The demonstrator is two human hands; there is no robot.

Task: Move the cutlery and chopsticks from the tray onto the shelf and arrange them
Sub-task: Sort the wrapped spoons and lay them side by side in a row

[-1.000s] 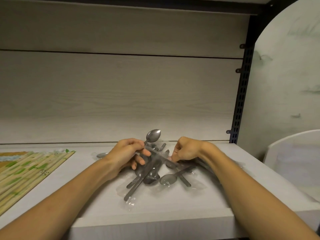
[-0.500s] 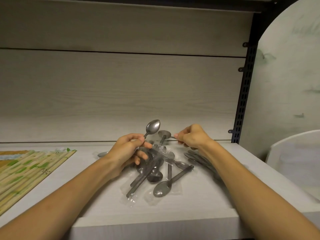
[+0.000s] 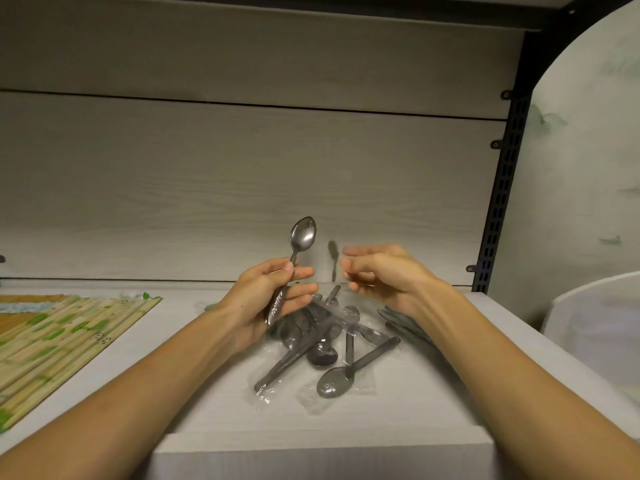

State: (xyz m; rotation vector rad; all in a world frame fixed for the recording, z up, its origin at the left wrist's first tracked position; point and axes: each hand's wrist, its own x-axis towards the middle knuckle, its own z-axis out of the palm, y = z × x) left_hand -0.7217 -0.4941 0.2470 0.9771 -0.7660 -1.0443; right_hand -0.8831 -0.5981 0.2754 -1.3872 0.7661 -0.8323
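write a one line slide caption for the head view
Left hand grips an upright bare spoon above wrapped spoons piled on the shelf; chopsticks lie left.

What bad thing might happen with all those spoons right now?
The right hand pinches a clear wrapper with a spoon inside, hanging in the air; a loose pinch might let it drop onto the pile of wrapped spoons. The pile's slippery plastic reaches toward the shelf front edge, so a nudge from either arm might slide a spoon off. The left hand grips a bare spoon upright, close to the other hand, so they might bump.
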